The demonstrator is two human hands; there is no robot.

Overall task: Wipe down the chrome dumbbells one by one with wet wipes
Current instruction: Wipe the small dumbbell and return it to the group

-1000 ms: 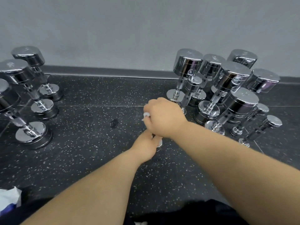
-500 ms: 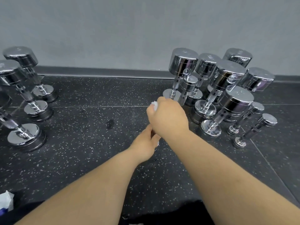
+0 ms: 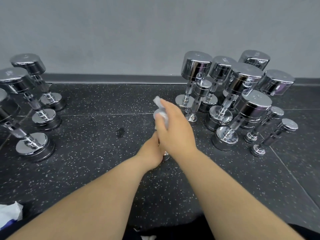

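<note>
1. At the middle of the black speckled floor (image 3: 86, 161), a small dumbbell (image 3: 166, 155) stands on end between two groups of chrome weights. Only its lower disc shows beneath the hands.
2. The left hand (image 3: 152, 153) grips the lower part of the shaft, just above that disc. Its fingers curl round the far side and are mostly hidden by the other hand.
3. The right hand (image 3: 176, 134) sits directly above the left and touches it. Its fingers reach forward and close over a wet wipe (image 3: 162, 116), which covers the dumbbell's upper end. One corner of the wipe pokes out beyond the fingertips. The hand is blurred, so I cannot tell where the thumb lies.
4. To the right, a cluster of chrome dumbbells (image 3: 233, 101) stands on end near the grey wall (image 3: 138, 32). The nearest thin one is just beside the right hand.
5. To the left, three larger dumbbells (image 3: 29, 110) stand on end, well apart from both hands.
6. A dark damp spot (image 3: 120, 131) marks the floor left of the hands. A white wipe packet (image 3: 8, 212) lies at the lower left edge.
</note>
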